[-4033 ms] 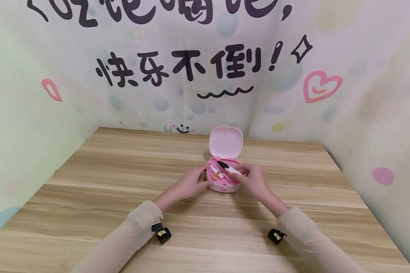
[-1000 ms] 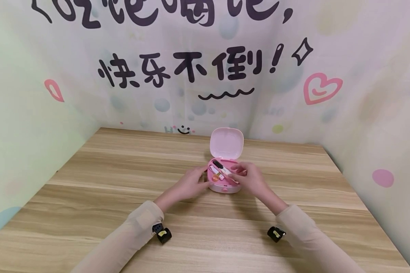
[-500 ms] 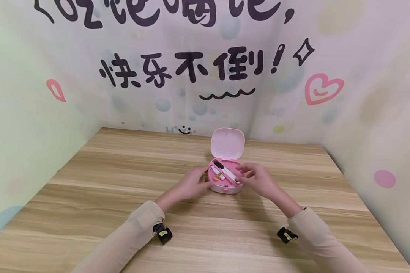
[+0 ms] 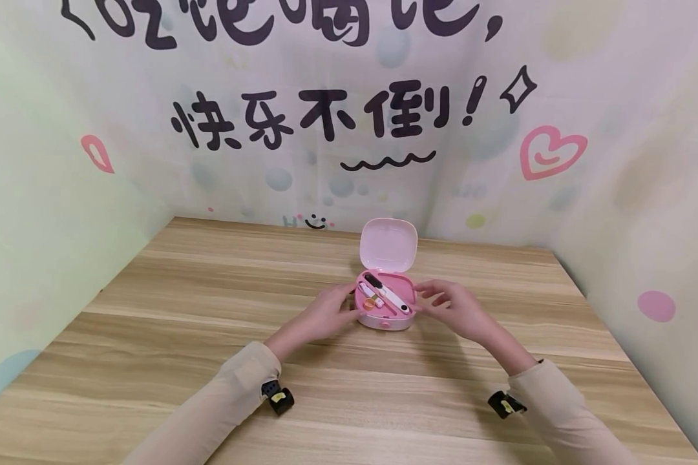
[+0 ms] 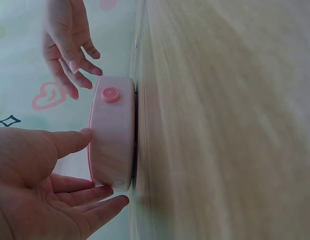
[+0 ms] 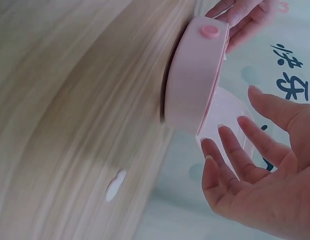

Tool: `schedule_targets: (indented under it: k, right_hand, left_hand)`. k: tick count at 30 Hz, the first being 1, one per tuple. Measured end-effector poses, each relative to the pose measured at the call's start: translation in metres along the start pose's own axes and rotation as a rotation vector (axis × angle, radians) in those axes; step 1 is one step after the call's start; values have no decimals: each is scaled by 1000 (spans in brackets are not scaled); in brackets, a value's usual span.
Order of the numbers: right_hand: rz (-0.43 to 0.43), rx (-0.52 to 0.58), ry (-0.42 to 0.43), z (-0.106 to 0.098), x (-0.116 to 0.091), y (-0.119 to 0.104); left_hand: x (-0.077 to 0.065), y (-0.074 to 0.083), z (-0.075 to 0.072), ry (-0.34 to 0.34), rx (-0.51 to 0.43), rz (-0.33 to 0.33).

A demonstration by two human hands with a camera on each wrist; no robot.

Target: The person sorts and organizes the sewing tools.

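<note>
A pink case (image 4: pixel 385 321) stands on the table with its pale lid (image 4: pixel 388 245) raised. In its pink tray lies a white stick with a black end (image 4: pixel 392 298), placed diagonally. Left of this are a small white piece (image 4: pixel 364 290) and an orange round piece (image 4: pixel 370 303). My left hand (image 4: pixel 326 312) holds the case's left side, thumb on the front rim and fingers along the side in the left wrist view. Just off the right edge, my right hand (image 4: pixel 456 311) hovers with spread, loosely bent fingers and nothing between them. The right wrist view shows the case's front button (image 6: pixel 210 31).
The wood-grain table (image 4: pixel 221 278) runs back to a printed wall cloth (image 4: pixel 302 181). Side cloths rise left and right. A small white patch (image 6: pixel 115 186) shows on the table in the right wrist view; I cannot tell what it is.
My right hand lowered the black-ended white stick into the tray, let go, and moved right off the case. The left hand has stayed at the case's left side.
</note>
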State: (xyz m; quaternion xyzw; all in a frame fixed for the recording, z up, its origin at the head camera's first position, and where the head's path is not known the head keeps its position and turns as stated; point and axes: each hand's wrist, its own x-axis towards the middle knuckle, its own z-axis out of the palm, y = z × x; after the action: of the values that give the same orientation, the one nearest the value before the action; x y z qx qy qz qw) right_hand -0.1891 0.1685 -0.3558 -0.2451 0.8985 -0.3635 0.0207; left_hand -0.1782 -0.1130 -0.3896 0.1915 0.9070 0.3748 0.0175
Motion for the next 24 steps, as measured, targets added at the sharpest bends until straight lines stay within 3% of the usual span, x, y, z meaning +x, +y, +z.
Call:
schedule_targets:
  k: [24]
  right_hand:
    - [-46, -8, 1, -15, -20, 27]
  left_hand:
    - [-1, 1, -1, -7, -1, 8]
